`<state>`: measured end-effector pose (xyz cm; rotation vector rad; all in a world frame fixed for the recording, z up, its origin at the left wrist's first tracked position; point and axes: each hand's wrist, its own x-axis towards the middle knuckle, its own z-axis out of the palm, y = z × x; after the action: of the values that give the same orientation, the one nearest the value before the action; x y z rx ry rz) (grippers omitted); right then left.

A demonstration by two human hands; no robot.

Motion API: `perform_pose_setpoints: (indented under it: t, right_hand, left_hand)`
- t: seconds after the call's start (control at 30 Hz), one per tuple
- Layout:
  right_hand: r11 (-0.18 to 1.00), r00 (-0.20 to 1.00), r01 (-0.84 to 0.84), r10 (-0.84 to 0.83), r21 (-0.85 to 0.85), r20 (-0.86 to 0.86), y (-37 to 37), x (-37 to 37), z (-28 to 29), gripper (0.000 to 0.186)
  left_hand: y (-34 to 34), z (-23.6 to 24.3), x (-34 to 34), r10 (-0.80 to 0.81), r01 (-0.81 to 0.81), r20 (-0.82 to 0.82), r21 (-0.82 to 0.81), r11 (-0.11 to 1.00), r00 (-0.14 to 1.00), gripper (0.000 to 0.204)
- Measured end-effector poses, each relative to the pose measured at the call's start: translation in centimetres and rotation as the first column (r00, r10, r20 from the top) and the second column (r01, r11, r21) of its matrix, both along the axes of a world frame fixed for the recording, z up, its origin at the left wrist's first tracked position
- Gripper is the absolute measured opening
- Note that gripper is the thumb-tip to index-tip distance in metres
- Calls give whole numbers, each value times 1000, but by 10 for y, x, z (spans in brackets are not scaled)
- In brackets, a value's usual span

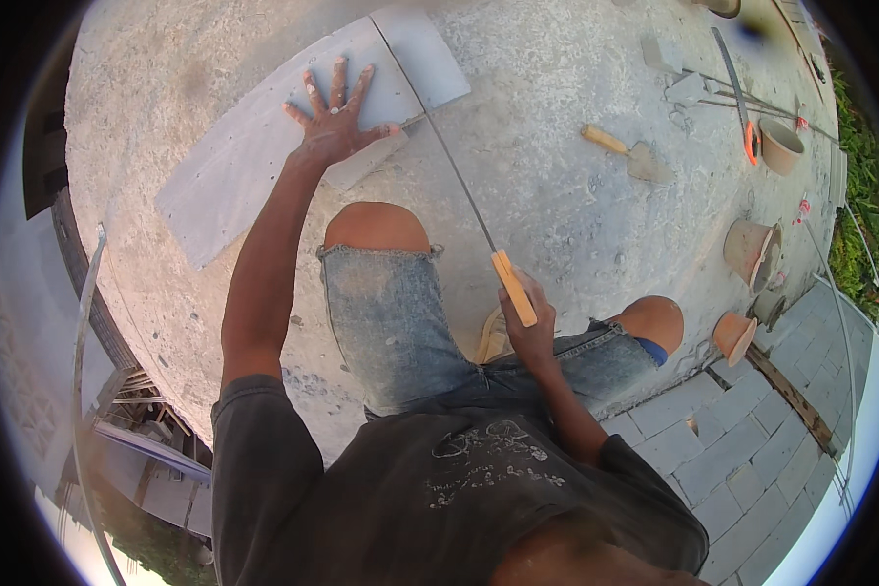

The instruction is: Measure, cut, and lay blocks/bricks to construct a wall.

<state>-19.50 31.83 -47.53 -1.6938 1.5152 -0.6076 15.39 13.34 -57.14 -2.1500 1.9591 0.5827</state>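
Observation:
A long grey panel (pixel 230 166), pale and flat like a lightweight concrete block, lies on the rough concrete floor in front of me. My left hand (pixel 332 129) rests on it, fingers spread wide and dusted with pale powder. In my right hand (pixel 532 327) is the wooden handle of a handsaw (pixel 508 276). Its thin dark blade, seen almost edge-on, runs up and left across the panel, right of my left hand. The panel stretches on both sides of the blade. A smaller grey piece (pixel 366 161) sits partly under the panel's near edge.
To the right lie a trowel (pixel 647 164) with a wooden handle and another saw (pixel 734 83) with an orange handle. Several buckets, among them a brownish bucket (pixel 750 252) and an orange bucket (pixel 733 337), line the floor's right side near a block wall (pixel 723 449).

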Motion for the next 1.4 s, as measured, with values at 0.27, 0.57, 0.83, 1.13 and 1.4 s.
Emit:
perform_pose_setpoints:
  t: [0.27,0.57,0.83,1.13,1.4]
  right_hand:
    - [999,999,34,-35,33,36,-137,103,-22,40]
    - [998,999,-43,42,-48,-19,-15,2,-2,40]
    - [998,997,18,-22,61,67,-147,105,-30,42]
    - [993,1000,-6,3,116,22,-79,44,-4,42]
    - [986,999,26,-33,162,40,-74,63,-27,44]
  left_hand:
    - [-7,-2,-12,3,-3,-23,-10,1000,1000,112]
    - [-2,9,5,21,-21,28,-15,1000,999,112]
    - [-5,-3,-15,29,-30,18,84,996,999,112]
    - [-5,14,-3,18,-19,-27,-30,999,999,112]
    - [-9,5,-2,31,-30,-18,26,999,999,109]
